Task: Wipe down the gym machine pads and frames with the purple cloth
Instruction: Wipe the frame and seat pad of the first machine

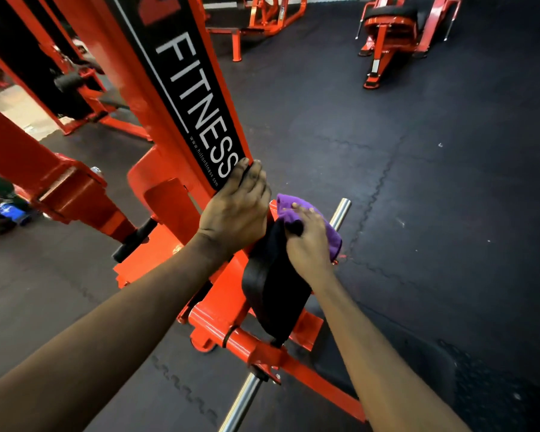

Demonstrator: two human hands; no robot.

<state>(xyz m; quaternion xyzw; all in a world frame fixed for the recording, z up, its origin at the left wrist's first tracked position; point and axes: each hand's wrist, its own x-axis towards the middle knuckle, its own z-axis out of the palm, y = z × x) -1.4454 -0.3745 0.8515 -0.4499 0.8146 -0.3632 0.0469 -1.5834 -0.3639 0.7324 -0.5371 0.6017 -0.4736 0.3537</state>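
- Cloth (287, 206), purple and bunched, lies under the right hand (309, 244), on the upper end of the black pad (275, 291).
- Right hand: fingers fairly straight and slightly spread, pressing the cloth down onto the pad.
- Left hand (234, 210): fingers straight and close together, laid flat against the orange post (131, 73), fingertips on the lower end of its black label (197, 113).
- Chrome bar (340, 212) sticks out just beyond the right hand, past the cloth.
- Black rubber floor (434, 198) spreads right of that hand.
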